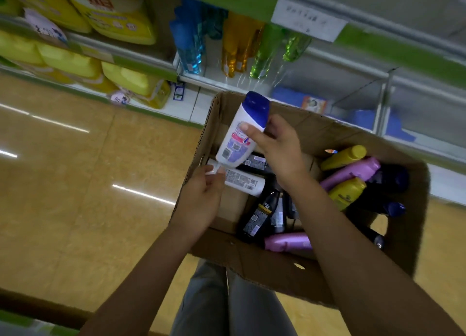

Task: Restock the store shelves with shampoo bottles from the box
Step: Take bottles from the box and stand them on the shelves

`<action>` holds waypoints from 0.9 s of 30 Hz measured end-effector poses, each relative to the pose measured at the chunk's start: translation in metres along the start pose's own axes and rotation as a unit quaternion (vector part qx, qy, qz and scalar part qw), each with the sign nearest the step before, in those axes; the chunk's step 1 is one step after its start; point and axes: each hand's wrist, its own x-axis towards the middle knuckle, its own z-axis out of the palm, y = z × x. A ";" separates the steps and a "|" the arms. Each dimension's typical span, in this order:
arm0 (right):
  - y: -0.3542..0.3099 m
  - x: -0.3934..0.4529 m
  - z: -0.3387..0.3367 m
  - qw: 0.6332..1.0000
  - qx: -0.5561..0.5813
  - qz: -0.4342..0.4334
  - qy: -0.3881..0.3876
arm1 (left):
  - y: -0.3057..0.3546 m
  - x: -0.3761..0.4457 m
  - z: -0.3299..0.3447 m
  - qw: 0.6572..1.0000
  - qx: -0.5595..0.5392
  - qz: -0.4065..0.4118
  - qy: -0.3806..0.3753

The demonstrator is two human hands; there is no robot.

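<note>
fingers (248,128) pinch glossy white bottle (239,136), cardboard box (277,270)

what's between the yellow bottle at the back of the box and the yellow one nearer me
A purple bottle lies between the far yellow bottle and the nearer yellow bottle, inside the cardboard box, in the head view.
</note>
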 end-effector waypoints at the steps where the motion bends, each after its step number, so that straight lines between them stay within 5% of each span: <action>1: -0.012 -0.010 -0.005 1.000 0.017 0.001 0.001 | 0.007 -0.005 -0.003 1.000 -0.004 0.011 0.003; 14: -0.142 -0.123 -0.052 0.995 0.087 -0.056 0.002 | 0.094 -0.101 -0.031 0.972 -0.092 0.137 -0.167; 21: -0.182 -0.163 -0.064 0.997 0.047 -0.054 0.022 | 0.118 -0.142 -0.032 0.969 -0.095 0.186 -0.135; 27: -0.222 -0.196 -0.078 0.996 0.015 -0.080 0.025 | 0.142 -0.175 -0.016 0.942 0.017 0.332 0.038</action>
